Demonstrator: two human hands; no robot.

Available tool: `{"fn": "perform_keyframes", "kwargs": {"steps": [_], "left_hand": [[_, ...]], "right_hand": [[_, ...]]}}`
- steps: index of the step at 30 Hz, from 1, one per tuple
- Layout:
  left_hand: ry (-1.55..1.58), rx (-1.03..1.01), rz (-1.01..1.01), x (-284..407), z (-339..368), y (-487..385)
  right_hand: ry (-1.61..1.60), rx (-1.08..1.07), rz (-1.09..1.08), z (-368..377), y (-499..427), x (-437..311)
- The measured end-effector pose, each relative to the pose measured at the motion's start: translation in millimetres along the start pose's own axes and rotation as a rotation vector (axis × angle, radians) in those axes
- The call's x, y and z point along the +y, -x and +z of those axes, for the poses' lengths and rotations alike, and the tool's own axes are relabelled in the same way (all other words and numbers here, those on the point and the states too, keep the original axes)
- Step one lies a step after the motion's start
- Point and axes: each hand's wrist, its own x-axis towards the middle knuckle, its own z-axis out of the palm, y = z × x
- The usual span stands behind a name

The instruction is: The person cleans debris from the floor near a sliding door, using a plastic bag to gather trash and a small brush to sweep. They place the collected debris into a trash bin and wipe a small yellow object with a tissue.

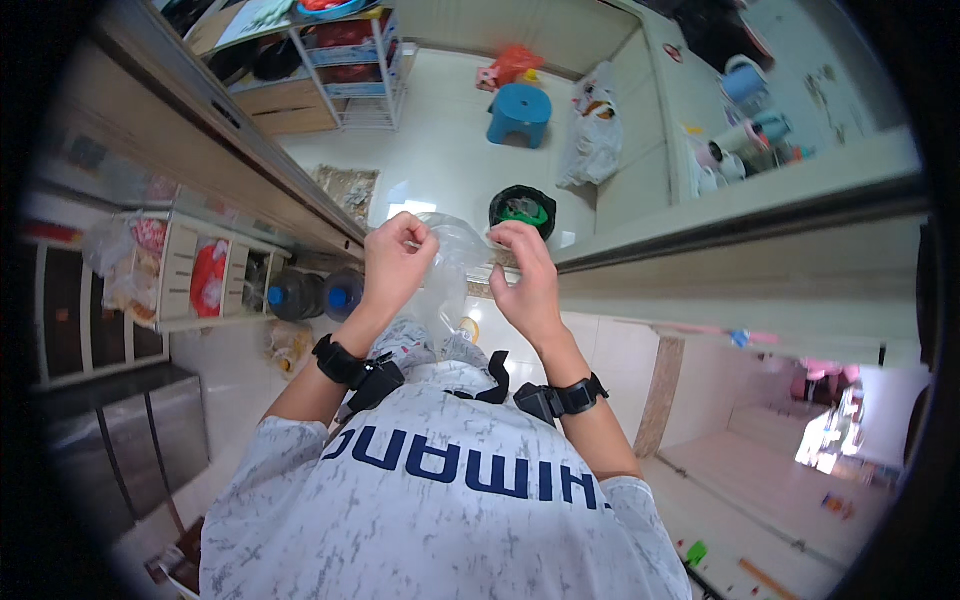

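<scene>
A clear plastic bag (448, 281) hangs in front of my legs, its upper part bulging between my hands. My left hand (400, 255) pinches the bag's upper edge with curled fingers. At the other side of the bag, my right hand (525, 274) has its thumb and fingers apart; nothing shows between them, and whether a fingertip touches the bag's edge cannot be told. Beyond my right hand, a bin with a black liner (523, 214) stands on the floor with something green inside. Both wrists wear black straps with small devices.
A blue plastic stool (520, 115) and a filled white plastic bag (596, 131) stand beyond the doorway. Large water bottles with blue caps (343, 295) sit at the left beside a shelf unit (176, 274). A door frame (750, 217) runs along the right.
</scene>
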Motion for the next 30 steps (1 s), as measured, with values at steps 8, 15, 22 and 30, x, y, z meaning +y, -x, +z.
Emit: {"fn": "perform_keyframes", "kwargs": {"steps": [8, 15, 22, 30], "left_hand": [[-0.25, 0.13, 0.188, 15.6, 44.6, -39.2], [-0.336, 0.234, 0.132, 4.7, 64.2, -108.3], [-0.286, 0.286, 0.036, -7.9, 77.9, -220.1], [-0.304, 0.294, 0.157, -2.0, 55.6, -319.6]], "right_hand": [[-0.3, -0.309, 0.102, 18.5, -52.1, 48.2], [-0.691, -0.28, 0.369, 21.5, -113.9, 100.4], [-0.645, -0.441, 0.44, 39.0, -209.9, 151.8], [-1.094, -0.531, 0.697, 93.7, -321.4, 190.5]]}}
